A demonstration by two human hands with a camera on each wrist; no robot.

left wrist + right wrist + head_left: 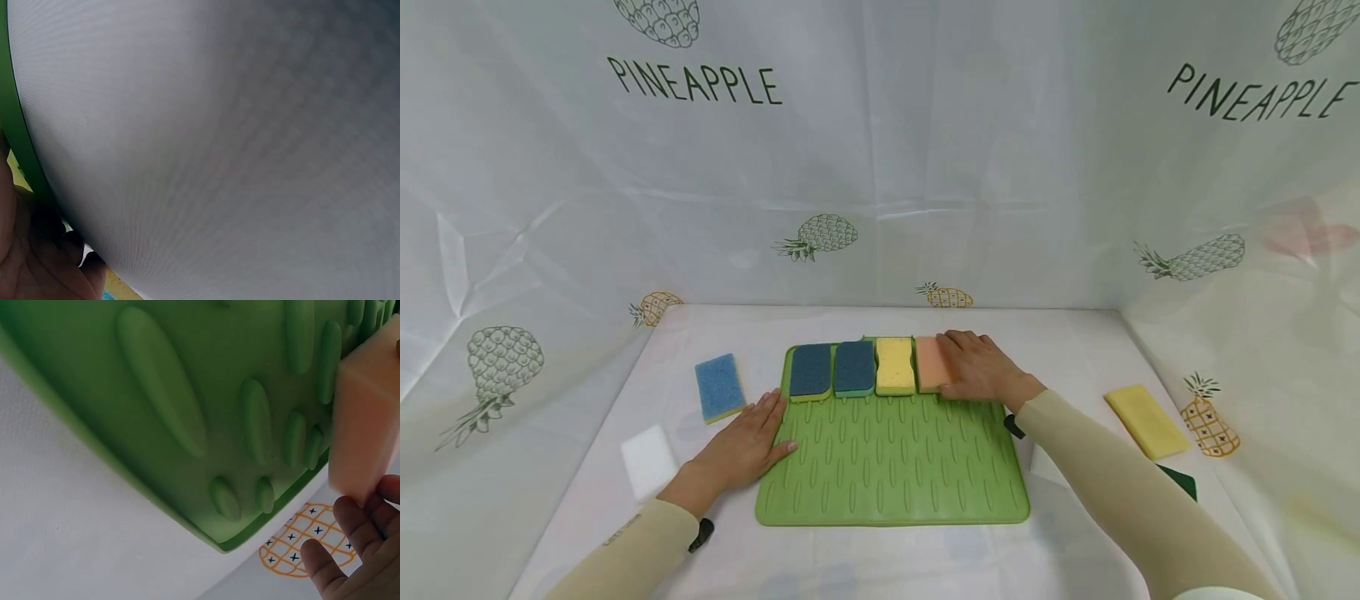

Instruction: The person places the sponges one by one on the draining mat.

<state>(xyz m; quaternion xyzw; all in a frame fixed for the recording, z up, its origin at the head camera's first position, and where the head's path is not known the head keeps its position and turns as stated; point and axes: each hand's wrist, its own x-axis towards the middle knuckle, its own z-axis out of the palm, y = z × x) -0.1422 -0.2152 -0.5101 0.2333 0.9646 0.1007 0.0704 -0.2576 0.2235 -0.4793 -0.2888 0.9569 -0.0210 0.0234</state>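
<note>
Right hand (pixel 981 368) lies flat on the pink sponge (pixel 929 363) on the green mat (pixel 891 467); left hand (pixel 747 446) rests spread on the mat's left edge.

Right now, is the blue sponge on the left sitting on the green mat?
No, the blue sponge lies on the white table left of the green mat, beyond the left hand.

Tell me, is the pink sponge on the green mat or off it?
On it. The pink sponge lies at the green mat's far edge, last in a row of four, under the right hand.
</note>
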